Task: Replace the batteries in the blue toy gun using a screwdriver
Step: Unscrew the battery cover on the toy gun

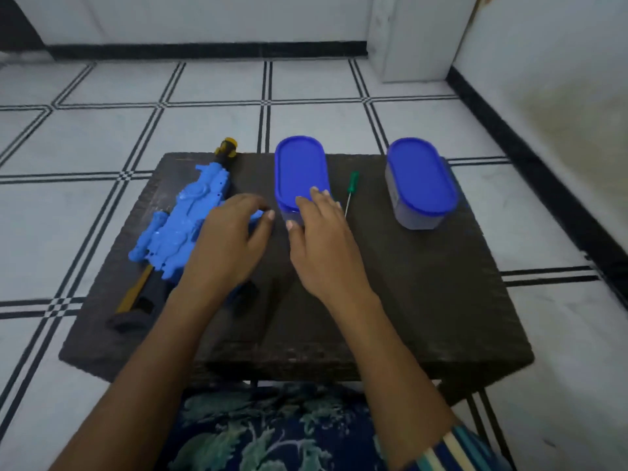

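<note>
The blue toy gun (183, 219) lies on the left of the dark table (407, 294), its yellow and black muzzle pointing away from me. A green-handled screwdriver (351, 190) rests between two blue-lidded containers. My left hand (231, 243) hovers over the gun's right side, fingers spread and holding nothing. My right hand (323, 232) reaches the near end of the left container (299, 171), fingertips on its lid edge and thumb against its side. No grasp around the container is visible.
A second blue-lidded container (419, 185) stands at the table's far right. The table sits on a white tiled floor with black lines. A white wall with a black skirting runs along the right. My patterned clothing shows below the table's near edge.
</note>
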Available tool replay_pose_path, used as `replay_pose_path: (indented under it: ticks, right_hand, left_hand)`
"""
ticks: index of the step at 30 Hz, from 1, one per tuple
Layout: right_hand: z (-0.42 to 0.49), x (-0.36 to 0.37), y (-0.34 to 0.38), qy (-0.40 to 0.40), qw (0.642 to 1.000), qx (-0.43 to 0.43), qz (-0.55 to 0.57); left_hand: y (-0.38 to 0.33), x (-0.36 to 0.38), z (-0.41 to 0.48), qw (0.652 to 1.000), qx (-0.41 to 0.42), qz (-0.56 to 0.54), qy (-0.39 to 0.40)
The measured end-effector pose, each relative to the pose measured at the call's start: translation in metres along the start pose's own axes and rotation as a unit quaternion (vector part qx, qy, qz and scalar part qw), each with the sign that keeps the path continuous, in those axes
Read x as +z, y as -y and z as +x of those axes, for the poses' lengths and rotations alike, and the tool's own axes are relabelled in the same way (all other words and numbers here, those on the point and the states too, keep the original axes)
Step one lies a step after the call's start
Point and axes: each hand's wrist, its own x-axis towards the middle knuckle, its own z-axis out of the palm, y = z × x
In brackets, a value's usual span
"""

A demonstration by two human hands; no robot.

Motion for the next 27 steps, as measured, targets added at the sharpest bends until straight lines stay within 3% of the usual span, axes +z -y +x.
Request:
replay_pose_path:
  ticks: [6, 9, 17, 27]
  right_hand:
    - [-0.025, -0.029, 0.002, 0.016, 0.998, 0.054, 0.034]
    - [-0.015, -0.033, -0.010, -0.002, 0.996, 0.090, 0.010]
    - [0.013, -0.010, -0.052, 0.118, 0.985, 0.093, -0.084]
    - [0.021, -0.001, -0.045, 0.133, 0.978, 0.101, -0.125]
  left_hand:
    - [-0.012, -0.019, -0.048, 0.994, 0.001, 0.021, 0.106]
    - [-0.008, -0.022, -0.045, 0.993, -0.004, 0.039, 0.107]
    - [0.014, 0.004, -0.032, 0.990, 0.012, 0.058, 0.132]
    - [0.026, 0.017, -0.007, 0.990, 0.021, 0.041, 0.135]
